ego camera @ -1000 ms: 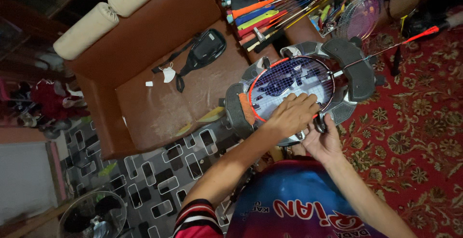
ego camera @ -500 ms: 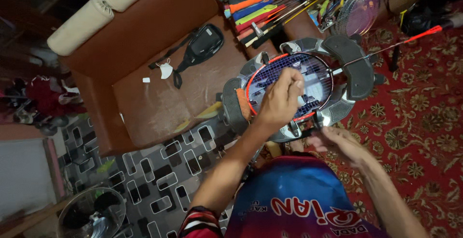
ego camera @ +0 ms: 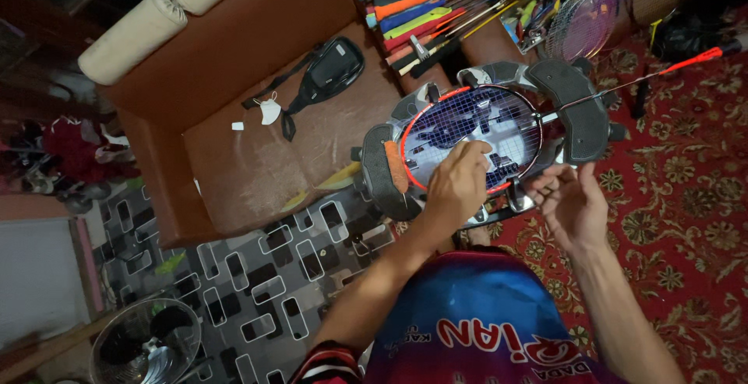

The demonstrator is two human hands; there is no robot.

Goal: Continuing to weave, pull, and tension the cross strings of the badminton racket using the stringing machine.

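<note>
Red-framed racket [ego camera: 470,131] lies flat, clamped in the grey stringing machine [ego camera: 580,111], its strings under the left hand [ego camera: 458,181].

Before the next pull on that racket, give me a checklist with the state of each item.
1. Racket seated in the stringing machine: ok, frame sits between the dark side supports.
2. Left hand on the string bed: ok, fingers rest on the strings near the lower edge.
3. Right hand clear of the frame: ok, open, palm up, beside the machine.
4. String held in either hand: cannot tell, too thin to see.
5. Racket shaft free: ok, it juts out over the red carpet.
</note>
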